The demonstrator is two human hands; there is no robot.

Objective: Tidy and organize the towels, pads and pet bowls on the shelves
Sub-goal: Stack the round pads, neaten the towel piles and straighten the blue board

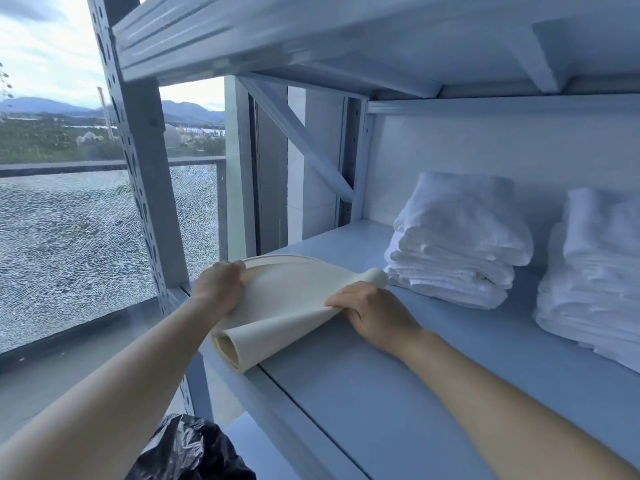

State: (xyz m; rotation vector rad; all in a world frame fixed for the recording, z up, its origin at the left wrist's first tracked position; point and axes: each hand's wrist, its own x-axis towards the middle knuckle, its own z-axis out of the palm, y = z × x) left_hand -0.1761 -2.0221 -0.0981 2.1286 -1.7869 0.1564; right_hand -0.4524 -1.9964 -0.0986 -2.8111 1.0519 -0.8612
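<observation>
1. Both grips are clenched on the cream pad [287, 299]: the left grip [220, 287] is curled over its edge at 9 o'clock, and a fold is pinched by the right grip [375, 315] at 4 o'clock.
2. The pad is held at the left front end of the shelf [381, 393], partly rolled, with an open tube end at 7 o'clock, at the shelf's front lip.
3. Folded white towels [457, 244] are stacked in two piles at 3 o'clock of the pad; the nearer pile lies just beside the pad's curled far corner.
4. The step in hand is judged to be rolling the pad up, though unrolling cannot be ruled out.
5. For a good roll, both side edges should be lined up so that no cone is formed, tension should be shared evenly between the grips, and the pad should be moved inward from the lip, clear of the towels.
</observation>
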